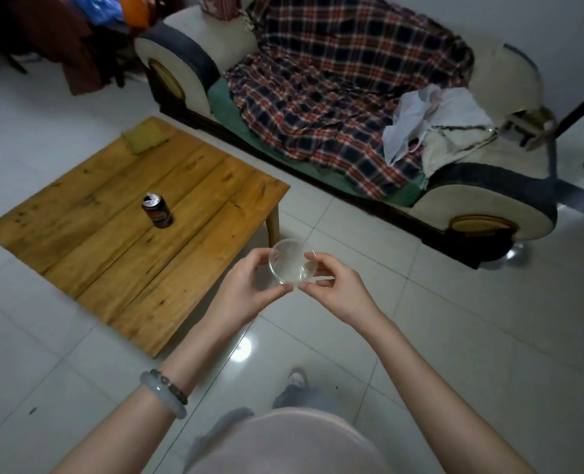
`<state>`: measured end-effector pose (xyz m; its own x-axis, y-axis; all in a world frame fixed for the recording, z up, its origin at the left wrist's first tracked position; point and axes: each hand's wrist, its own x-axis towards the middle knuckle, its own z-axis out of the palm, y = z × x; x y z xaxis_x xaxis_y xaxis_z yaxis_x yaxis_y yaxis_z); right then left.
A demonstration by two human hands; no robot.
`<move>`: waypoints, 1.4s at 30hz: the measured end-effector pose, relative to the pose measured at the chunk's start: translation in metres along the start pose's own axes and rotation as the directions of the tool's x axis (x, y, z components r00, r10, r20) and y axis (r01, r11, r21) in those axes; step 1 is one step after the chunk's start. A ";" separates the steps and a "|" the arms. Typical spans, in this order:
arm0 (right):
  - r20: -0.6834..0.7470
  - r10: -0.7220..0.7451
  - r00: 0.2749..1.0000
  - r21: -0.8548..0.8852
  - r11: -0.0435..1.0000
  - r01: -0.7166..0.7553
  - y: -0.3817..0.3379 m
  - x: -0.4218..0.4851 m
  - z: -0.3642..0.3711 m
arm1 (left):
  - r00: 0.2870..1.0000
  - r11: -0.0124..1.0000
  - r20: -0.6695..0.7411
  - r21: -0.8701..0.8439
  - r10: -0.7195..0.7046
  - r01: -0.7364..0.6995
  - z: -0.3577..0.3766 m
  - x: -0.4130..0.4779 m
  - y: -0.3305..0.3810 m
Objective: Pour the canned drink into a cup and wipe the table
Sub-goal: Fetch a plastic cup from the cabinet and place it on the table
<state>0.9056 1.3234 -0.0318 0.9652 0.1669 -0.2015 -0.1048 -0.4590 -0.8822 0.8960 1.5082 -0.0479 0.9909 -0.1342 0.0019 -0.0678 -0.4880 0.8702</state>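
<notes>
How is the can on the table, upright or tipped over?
Upright. The can stands on its base on the table, with its silver top facing up.

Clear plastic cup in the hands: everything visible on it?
The clear plastic cup is thin, transparent, faintly ribbed, round-rimmed and looks empty. Its mouth faces up toward the camera. The left hand and right hand grip it from either side, over white floor tile, beside the low wooden table.

I saw glossy white floor tiles [454, 319], a cream sofa [482, 206] under a plaid blanket [335, 80] far right, white wall [557, 22] behind.
</notes>
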 end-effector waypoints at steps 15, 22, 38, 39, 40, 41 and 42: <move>0.328 -0.135 0.935 -0.031 0.988 0.153 -0.023 0.228 -0.017 | 0.942 0.987 -0.298 -0.027 -0.158 0.157 -0.028 0.156 -0.033; 0.452 -0.164 0.877 -0.075 0.972 0.221 -0.050 0.357 0.010 | 0.857 0.961 -0.435 -0.096 -0.275 0.259 -0.064 0.243 -0.071; 0.756 -0.097 0.647 -0.104 0.959 0.265 -0.102 0.545 0.082 | 0.627 0.859 -0.604 -0.223 -0.493 0.460 -0.130 0.354 -0.139; 0.775 -0.094 0.625 -0.096 0.960 0.264 -0.100 0.555 0.090 | 0.606 0.850 -0.617 -0.225 -0.502 0.476 -0.131 0.360 -0.147; 0.792 -0.083 0.605 -0.097 0.961 0.259 -0.098 0.565 0.096 | 0.581 0.838 -0.627 -0.240 -0.519 0.490 -0.130 0.364 -0.154; 0.808 -0.066 0.586 -0.106 0.961 0.255 -0.095 0.574 0.103 | 0.551 0.822 -0.635 -0.260 -0.541 0.506 -0.128 0.368 -0.160; 0.821 -0.055 0.568 -0.113 0.960 0.256 -0.092 0.583 0.111 | 0.524 0.807 -0.642 -0.276 -0.559 0.523 -0.129 0.373 -0.166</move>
<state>1.4516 1.5598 -0.1151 0.3568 0.8367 -0.4154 0.1734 -0.4963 -0.8507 1.2919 1.6505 -0.1283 0.6318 0.7565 -0.1692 0.4952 -0.2259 0.8389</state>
